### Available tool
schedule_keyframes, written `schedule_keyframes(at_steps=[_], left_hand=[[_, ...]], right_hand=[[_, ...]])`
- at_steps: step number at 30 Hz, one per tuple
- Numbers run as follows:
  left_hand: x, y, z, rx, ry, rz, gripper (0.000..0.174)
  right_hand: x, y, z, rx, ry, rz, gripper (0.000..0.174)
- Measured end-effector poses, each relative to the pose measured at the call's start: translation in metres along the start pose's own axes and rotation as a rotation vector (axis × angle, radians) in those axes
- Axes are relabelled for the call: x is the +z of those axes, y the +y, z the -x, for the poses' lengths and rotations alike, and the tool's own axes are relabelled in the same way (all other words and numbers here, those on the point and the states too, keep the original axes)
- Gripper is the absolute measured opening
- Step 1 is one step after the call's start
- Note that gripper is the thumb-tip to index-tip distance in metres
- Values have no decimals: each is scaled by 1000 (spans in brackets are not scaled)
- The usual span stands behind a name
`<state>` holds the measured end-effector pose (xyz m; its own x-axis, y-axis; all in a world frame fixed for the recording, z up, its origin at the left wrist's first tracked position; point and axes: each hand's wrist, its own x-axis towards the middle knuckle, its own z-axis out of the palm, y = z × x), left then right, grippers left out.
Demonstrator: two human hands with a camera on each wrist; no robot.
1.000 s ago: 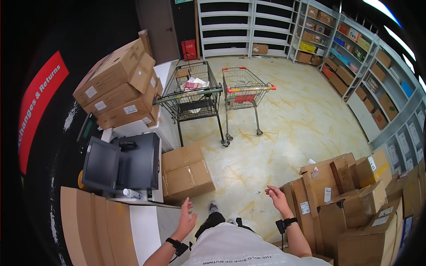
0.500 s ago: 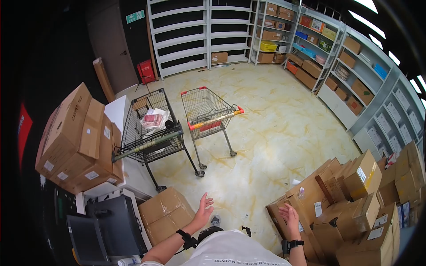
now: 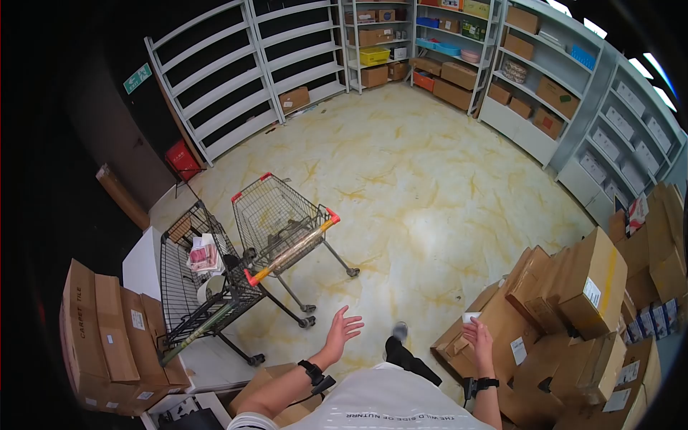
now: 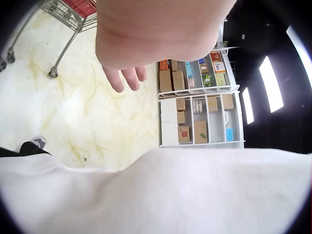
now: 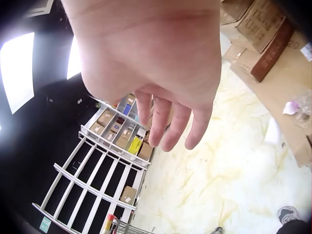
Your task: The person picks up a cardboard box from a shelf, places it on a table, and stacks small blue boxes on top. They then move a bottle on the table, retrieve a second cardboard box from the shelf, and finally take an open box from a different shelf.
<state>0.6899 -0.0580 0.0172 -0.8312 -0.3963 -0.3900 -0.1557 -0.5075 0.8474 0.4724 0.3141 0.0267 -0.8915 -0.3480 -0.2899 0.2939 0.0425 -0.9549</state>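
In the head view my left hand [image 3: 339,337] hangs in front of the body with fingers loosely extended, holding nothing. The cart with red corners [image 3: 283,228] stands ahead of it, to the left. Farther left, a dark wire cart [image 3: 192,276] carries a white-and-red packet [image 3: 203,254]. On the other side, my right hand [image 3: 479,342] is held up with relaxed fingers and an empty palm. It overlaps the flattened cardboard [image 3: 507,331] in the head view. The right wrist view shows its four fingers [image 5: 168,127] hanging down, slightly bent.
Stacked cartons [image 3: 107,337] stand at the left, and a carton [image 3: 276,390] sits low beside my left forearm. Piled boxes [image 3: 591,287] line the right side. Shelving [image 3: 215,86] runs along the back and right walls. Pale floor [image 3: 401,193] stretches between.
The view has turned right and moved forward. Both carts now appear farther left and lower, and the monitor has mostly slid out of view. Both hands stay raised and empty.
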Motion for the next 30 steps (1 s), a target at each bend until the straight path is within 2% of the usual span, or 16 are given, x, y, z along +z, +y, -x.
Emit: schedule_keyframes(at_steps=[5, 7, 9, 11, 12, 16, 18, 23, 25, 28, 30], left_hand=[[28, 43, -75, -53, 48, -117, 59], [30, 59, -104, 37, -20, -223, 61], [32, 74, -134, 86, -20, -225, 59], [35, 91, -165, 255, -16, -476, 51], [38, 102, -182, 265, -35, -489, 50], [44, 126, -275, 254, -31, -354, 48], [44, 136, -326, 322, -60, -416, 47], [39, 192, -468, 242, 21, -233, 46], [30, 219, -526, 349, 69, -469, 46], [28, 278, -607, 360, 73, -467, 46], [28, 319, -645, 329, 56, -506, 46]], right_hand=[[25, -32, -132, -69, -153, 109, 49], [36, -54, -177, -71, -184, 113, 44], [49, -80, -222, -170, -290, 160, 47], [59, -99, -261, -172, -303, 129, 48], [63, -105, -281, -165, -312, 86, 48], [69, -110, -355, -127, -250, 168, 50], [70, -112, -393, -102, -220, 193, 51], [84, -139, -489, -24, -111, 273, 53], [101, -161, -536, -19, -104, 282, 53], [130, -202, -600, -32, -95, 309, 51], [150, -225, -638, -110, -94, 319, 48]])
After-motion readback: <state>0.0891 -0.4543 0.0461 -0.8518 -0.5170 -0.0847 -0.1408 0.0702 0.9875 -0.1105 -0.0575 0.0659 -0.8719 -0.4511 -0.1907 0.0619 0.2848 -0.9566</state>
